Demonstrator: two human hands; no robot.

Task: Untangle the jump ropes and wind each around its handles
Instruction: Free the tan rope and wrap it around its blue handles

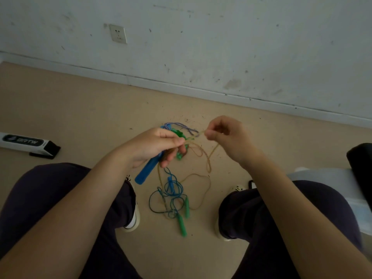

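1. The jump ropes (173, 190) were held as one knot above the floor (80, 117), midway between the knees, with loose loops hanging down towards the near edge.
2. A blue handle (150, 168) and a green piece (179, 135) were clenched in the left hand (159, 147), apparently to keep the bundle steady while a strand was worked free.
3. A thin tan cord (209, 158) was pinched between thumb and finger of the right hand (225, 135) and drawn rightward, seemingly to ease it out of the knot.
4. A blue-and-white braided cord (181, 125) lay looped just behind the left hand.
5. Two green handles (182, 224) hung low in a snarl of dark blue cord (161, 200); no rope was yet wound.
6. A white box (24, 142) lay at the floor's left edge, well apart from the ropes.
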